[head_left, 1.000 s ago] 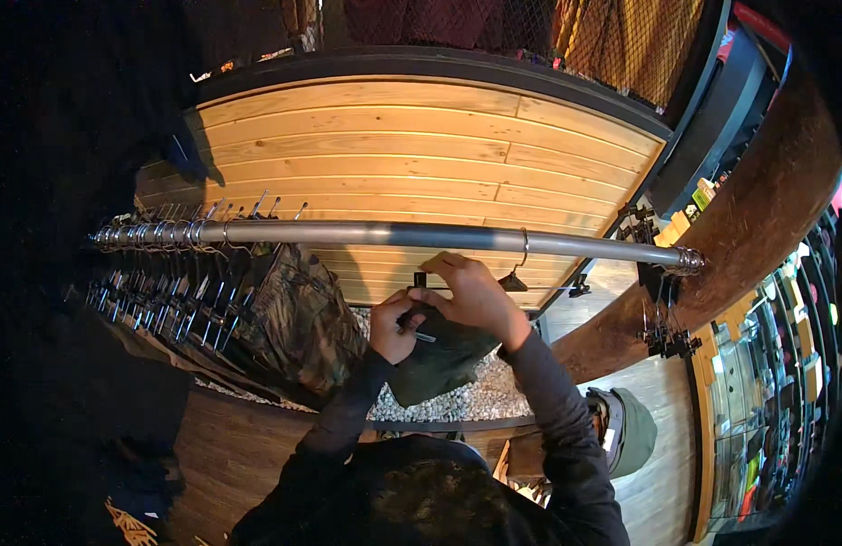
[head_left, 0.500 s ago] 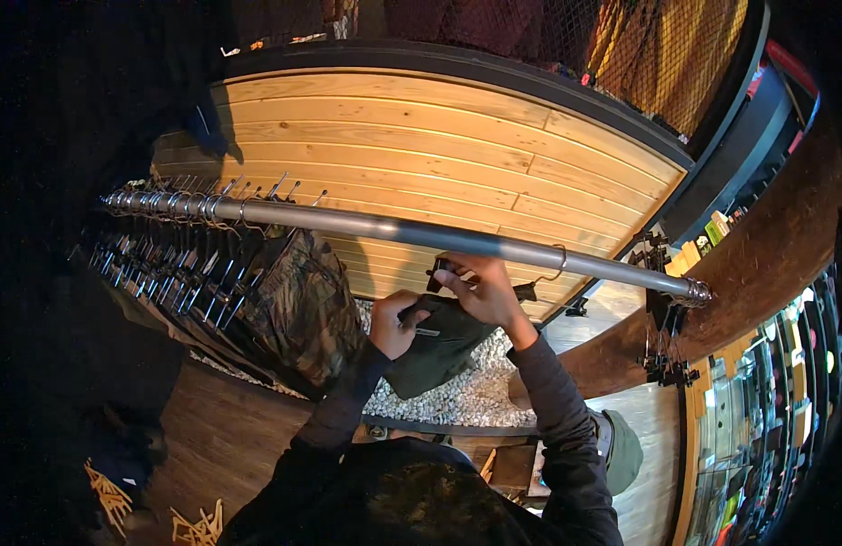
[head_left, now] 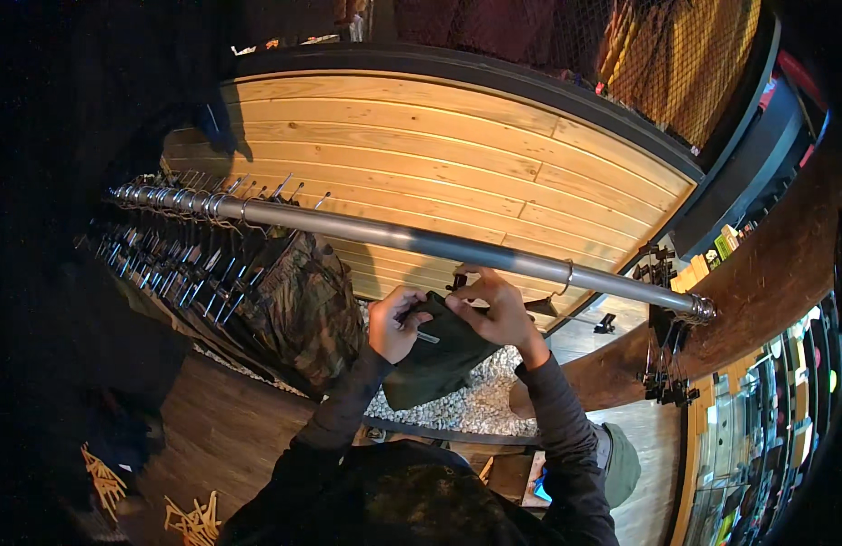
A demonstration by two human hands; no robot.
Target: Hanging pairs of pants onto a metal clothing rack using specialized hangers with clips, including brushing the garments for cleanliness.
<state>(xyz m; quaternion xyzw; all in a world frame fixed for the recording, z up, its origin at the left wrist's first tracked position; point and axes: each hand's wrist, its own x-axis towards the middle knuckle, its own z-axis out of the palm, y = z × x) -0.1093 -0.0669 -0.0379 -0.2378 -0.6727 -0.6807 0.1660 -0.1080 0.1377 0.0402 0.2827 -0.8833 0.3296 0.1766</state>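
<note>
A dark green garment (head_left: 439,350) with a small pale label hangs below the metal rail (head_left: 412,240). My left hand (head_left: 395,325) is closed on its upper left edge, thumb and fingers pinching the cloth. At the garment's top edge, my right hand (head_left: 498,314) has thumb and fingers around a black hanger clip (head_left: 457,283). The hanger hook (head_left: 567,276) loops over the rail to the right of that hand. Another dark clip end (head_left: 542,308) shows beside my right wrist. Most of the hanger bar is hidden behind my right hand.
Camouflage shorts (head_left: 307,296) and several dark garments on clip hangers crowd the rail's left part. Bare clip hangers (head_left: 666,364) bunch at its right end. Behind stands a wooden plank wall (head_left: 421,136); white pebbles (head_left: 475,400) lie below. Wooden hangers (head_left: 195,520) lie at lower left.
The black clip has moved slightly right and down in my right hand, against the garment's top edge. The garment's upper edge now stands straighter between my hands.
</note>
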